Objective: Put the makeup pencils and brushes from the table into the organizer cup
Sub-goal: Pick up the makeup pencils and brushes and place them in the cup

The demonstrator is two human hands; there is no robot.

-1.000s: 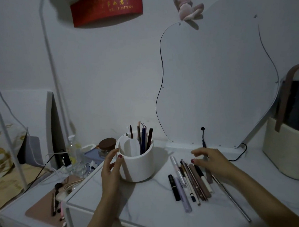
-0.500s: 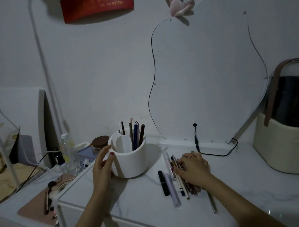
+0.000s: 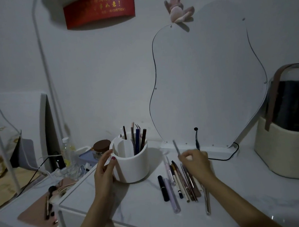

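Note:
The white organizer cup stands on the white table with several pencils upright in its back compartment. My left hand holds the cup's left side, thumb and fingers curved round the wall. To the right, my right hand pinches a thin grey pencil whose tip points up and to the left, lifted above the table. Beneath and left of that hand lies a row of pencils and brushes, with a black tube and a lilac pen at its left.
A curvy mirror leans on the wall behind, with a black cable at its base. A cream cosmetics case stands at the right. A brown-lidded jar, a bottle and a pink mat with brushes are on the left.
My right hand has risen from the row of pencils with one thin pencil pinched in it. My left hand has stayed on the cup.

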